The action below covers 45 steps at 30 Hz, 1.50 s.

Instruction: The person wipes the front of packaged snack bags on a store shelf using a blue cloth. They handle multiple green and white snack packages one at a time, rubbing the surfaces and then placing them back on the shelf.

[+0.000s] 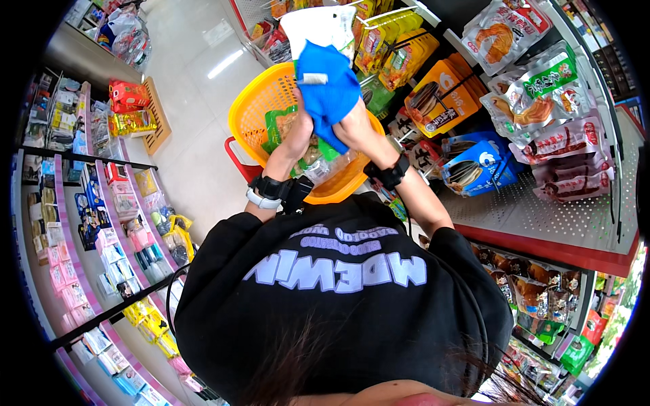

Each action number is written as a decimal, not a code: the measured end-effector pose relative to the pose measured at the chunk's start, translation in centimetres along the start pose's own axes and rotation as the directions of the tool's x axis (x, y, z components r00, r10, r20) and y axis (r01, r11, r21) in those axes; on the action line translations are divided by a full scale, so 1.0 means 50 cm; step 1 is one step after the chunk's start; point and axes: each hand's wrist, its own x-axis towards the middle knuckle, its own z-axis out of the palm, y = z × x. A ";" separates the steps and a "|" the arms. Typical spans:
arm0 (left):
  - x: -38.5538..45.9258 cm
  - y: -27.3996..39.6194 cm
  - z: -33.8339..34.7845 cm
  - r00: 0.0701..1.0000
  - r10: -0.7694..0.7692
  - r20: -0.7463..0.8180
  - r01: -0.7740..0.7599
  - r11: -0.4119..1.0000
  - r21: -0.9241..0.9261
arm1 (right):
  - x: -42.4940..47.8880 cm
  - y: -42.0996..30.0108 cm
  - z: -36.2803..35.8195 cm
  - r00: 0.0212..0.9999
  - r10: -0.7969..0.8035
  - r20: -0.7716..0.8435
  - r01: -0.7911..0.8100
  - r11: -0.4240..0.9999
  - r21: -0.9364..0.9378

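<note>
Both hands are raised over a yellow plastic shopping basket (247, 109). A blue cloth (330, 94) with a small white label lies across the lower part of a white packet (316, 23), whose upper end sticks out beyond it. My left hand (298, 129) grips the left edge of the packet beside the cloth. On the other side, my right hand (357, 124) holds the blue cloth, its fingertips hidden by the fabric. Below the hands, green and clear snack packets (280, 127) lie in the basket, partly covered by the hands and cloth.
Hanging snack bags fill the rack on the right, among them orange bags (439, 96), blue bags (475, 165) and silver pouches (546, 101). Shelves (96, 203) of small packaged goods run along the left. A red basket handle (244, 165) juts out over the tiled floor (195, 101).
</note>
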 end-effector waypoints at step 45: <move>-0.014 0.064 0.025 0.977 0.055 -0.205 -0.146 0.874 -0.463 | -0.073 0.001 0.018 0.993 0.106 -0.057 -0.108 0.993 -0.040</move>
